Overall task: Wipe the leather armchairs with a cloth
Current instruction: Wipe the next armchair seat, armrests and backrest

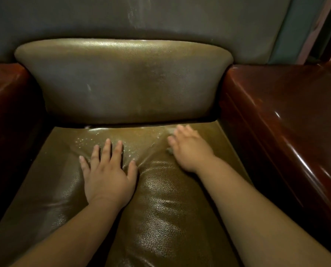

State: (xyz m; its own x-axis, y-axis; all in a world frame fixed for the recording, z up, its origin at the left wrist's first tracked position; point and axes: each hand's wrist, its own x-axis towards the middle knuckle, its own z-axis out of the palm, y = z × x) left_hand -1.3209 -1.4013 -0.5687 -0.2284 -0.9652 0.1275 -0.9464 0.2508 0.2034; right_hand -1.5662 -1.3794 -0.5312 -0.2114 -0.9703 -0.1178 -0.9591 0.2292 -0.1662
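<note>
The person is leaning over the olive-brown pebbled leather seat cushion (160,189) of the armchair. The left hand (107,170) lies flat on it with fingers spread and straight, pressing a dent and a few creases into the leather but gripping nothing.

The right hand (189,149) is further back, near the gap under the olive leather back cushion (122,81). It's motion-blurred, with fingers stretched out rather than clenched. The cloth is basically hidden: a small pale grey scrap (169,150) pokes out under the palm and there's a pale smear by the fingertips, so it looks pressed flat under that hand, though how much cloth is there is hard to tell.

The step in hand looks like wiping the rear of the seat. The back strip shines with what could be beads of moisture.

To do it well:
- keep the left hand bracing so the cushion doesn't slide or bunch
- run overlapping strokes along the back seam, where grime collects
- keep the palm flat so the whole cloth touches, not just the fingertips
- move the bracing hand afterwards and wipe its patch too

The glossy reddish-brown armrests (288,105) on both sides and the streaky back cushion probably still need a pass.
</note>
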